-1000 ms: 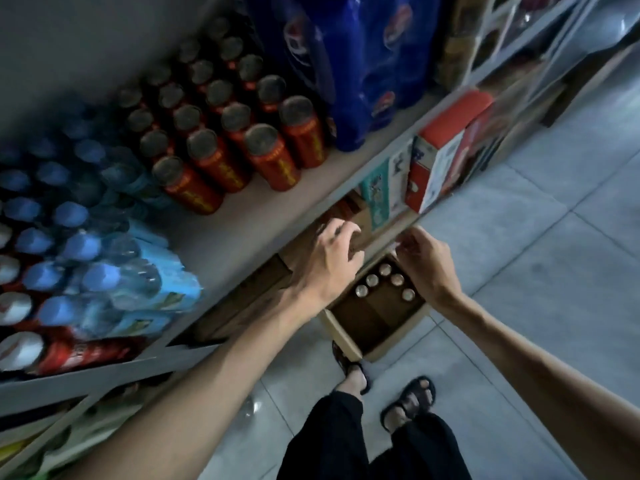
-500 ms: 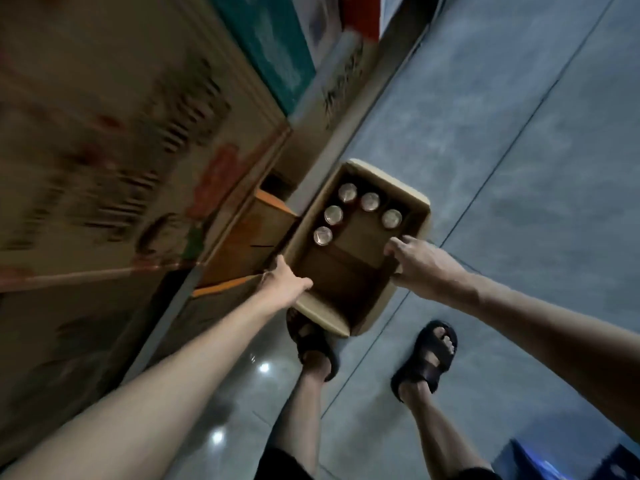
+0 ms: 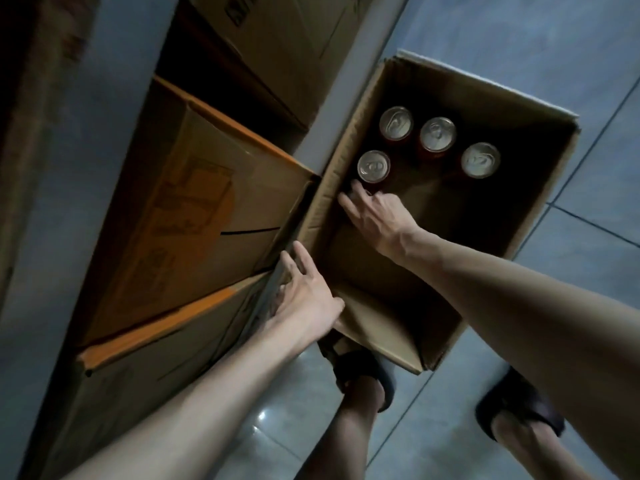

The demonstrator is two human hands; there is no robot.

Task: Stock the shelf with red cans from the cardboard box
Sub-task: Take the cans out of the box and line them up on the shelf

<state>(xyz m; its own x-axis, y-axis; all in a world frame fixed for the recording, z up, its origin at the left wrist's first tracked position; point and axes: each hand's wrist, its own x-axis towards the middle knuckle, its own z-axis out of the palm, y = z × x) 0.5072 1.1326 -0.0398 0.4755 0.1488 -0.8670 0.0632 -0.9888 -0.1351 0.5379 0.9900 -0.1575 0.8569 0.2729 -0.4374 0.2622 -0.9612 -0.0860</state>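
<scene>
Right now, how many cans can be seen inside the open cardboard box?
4. Two cans sit side by side near the far wall, one to their right, one just beyond the right hand. That hand may hide another.

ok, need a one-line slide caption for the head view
Right hand reaches into the open cardboard box toward four cans; left hand steadies its rim.

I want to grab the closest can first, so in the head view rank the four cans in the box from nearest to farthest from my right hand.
From the right hand, inside the cardboard box:
1. Near-left can, just beyond the fingertips by the left wall.
2. Far-left can and middle can: too close to call.
3. Right can, farthest toward the right wall.
</scene>
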